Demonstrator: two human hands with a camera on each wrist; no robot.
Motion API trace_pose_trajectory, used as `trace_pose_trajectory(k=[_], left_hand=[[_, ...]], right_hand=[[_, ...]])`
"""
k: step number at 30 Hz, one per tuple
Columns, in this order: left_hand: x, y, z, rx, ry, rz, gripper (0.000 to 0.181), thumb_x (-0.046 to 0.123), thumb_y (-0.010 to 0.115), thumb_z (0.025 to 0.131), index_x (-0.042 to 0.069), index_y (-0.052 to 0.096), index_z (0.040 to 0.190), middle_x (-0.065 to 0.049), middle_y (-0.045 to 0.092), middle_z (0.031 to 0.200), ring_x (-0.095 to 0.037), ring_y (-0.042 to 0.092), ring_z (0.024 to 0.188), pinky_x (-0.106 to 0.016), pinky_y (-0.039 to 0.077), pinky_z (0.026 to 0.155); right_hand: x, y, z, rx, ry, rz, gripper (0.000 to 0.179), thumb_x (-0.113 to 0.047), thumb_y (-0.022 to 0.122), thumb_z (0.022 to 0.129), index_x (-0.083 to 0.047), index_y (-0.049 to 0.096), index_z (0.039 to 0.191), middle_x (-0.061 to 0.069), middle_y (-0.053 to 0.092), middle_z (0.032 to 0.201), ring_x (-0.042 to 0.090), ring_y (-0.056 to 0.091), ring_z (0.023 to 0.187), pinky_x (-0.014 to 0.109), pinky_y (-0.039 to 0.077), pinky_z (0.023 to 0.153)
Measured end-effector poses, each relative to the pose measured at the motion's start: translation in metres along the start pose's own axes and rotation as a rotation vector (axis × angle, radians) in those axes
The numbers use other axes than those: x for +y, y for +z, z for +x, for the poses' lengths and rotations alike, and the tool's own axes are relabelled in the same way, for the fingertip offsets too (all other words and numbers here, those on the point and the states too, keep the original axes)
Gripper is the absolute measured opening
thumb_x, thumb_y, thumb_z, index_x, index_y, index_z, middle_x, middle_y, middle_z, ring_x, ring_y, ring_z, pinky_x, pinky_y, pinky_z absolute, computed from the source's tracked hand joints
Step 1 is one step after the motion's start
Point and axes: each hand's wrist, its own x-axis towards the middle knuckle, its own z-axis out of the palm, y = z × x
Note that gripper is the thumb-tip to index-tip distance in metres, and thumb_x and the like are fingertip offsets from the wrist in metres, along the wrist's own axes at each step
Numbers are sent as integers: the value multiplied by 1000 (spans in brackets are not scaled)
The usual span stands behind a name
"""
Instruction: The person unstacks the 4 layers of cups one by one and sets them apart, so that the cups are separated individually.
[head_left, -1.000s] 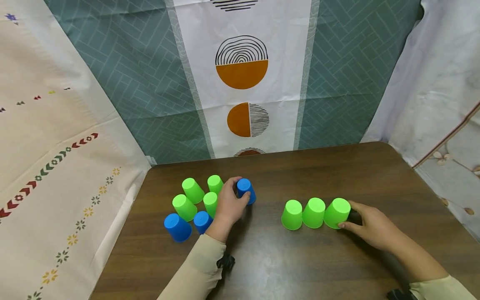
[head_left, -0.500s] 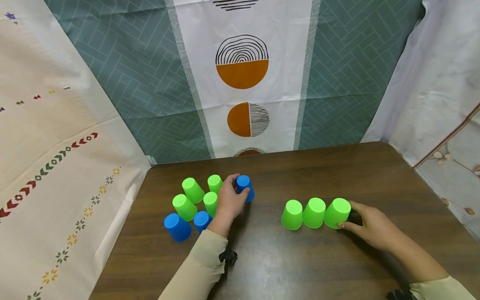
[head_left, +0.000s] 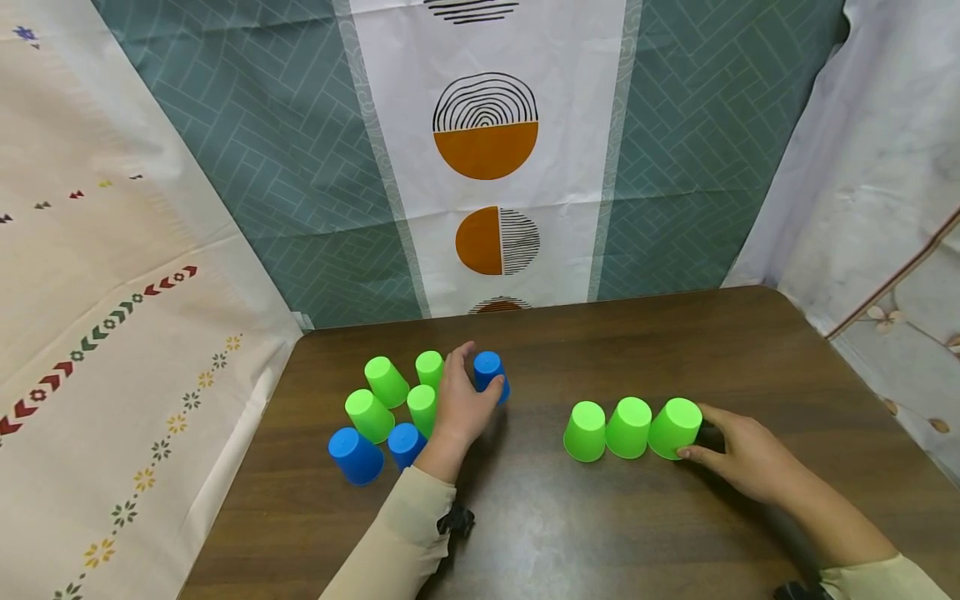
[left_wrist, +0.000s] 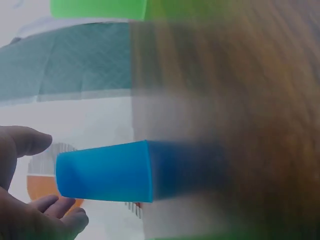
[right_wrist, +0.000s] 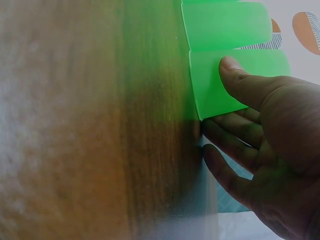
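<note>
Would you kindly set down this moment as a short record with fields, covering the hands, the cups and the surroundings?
Left hand: left hand has thumb and fingers spread about the lone blue cup, with the thumb apart from it in the wrist view
Right hand: right hand holds the right-end green cup between thumb and fingers
Row: three green cups side by side, including the held one
Left group: four green cups, two blue cups
Cup orientation: upside down
Surface: brown table
Backdrop: patterned cloth
</note>
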Motion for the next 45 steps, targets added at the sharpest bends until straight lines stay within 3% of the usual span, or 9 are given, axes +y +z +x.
trace_pose_trajectory(k=[7,11,16,23,28,36,40,45], left_hand=[[13,-6,-9,6,99,-60,67,20,80,94,6,47,150,-13,53,149,-34,51,140,-52,44,114],[20,-6,-14,-34,186,-116,64,14,80,94,4,49,149,-12,54,148,-30,51,141,-44,42,116],[26,2,-23,-151,238,-160,60,12,76,97,5,47,150,-9,52,151,-24,48,145,-38,40,118],[32,25,-37,-362,232,-263,60,14,74,100,3,46,151,-11,51,154,-28,44,147,-43,38,120],[36,44,-45,-444,213,-224,63,20,79,96,5,49,150,-7,54,151,-25,49,143,-47,41,117],[42,65,-51,-485,189,-89,70,26,89,86,11,56,147,0,59,141,-18,56,127,-38,50,104],[45,70,-52,-465,206,-61,65,24,91,84,13,61,141,1,63,132,-14,60,114,-31,51,95],[47,73,-51,-426,199,-40,59,21,91,84,13,65,136,0,66,129,-12,61,111,-27,52,91]], right_hand=[[0,0,-1,3,0,0,65,-38,85,89,-5,62,139,13,72,125,46,65,120,69,50,94],[-1,-1,0,-2,3,0,66,-38,85,89,-3,61,140,15,71,127,48,64,120,70,50,94],[-1,-2,0,-5,1,1,66,-37,85,89,-3,61,141,16,71,128,48,64,121,70,50,95],[-2,-2,-1,-9,8,2,67,-38,84,90,-3,61,141,16,70,129,49,63,121,70,49,95],[-2,-2,0,-1,1,1,66,-37,85,89,-2,61,141,17,70,129,48,63,121,70,49,95],[0,-1,0,5,-1,8,66,-37,85,89,-3,61,140,15,71,128,48,63,121,69,49,96],[-1,-1,0,-1,2,12,67,-39,84,90,-3,61,141,15,70,129,48,63,122,70,49,96],[-1,-2,-1,-5,4,10,67,-39,84,90,-2,61,141,16,70,130,49,62,122,70,49,95]])
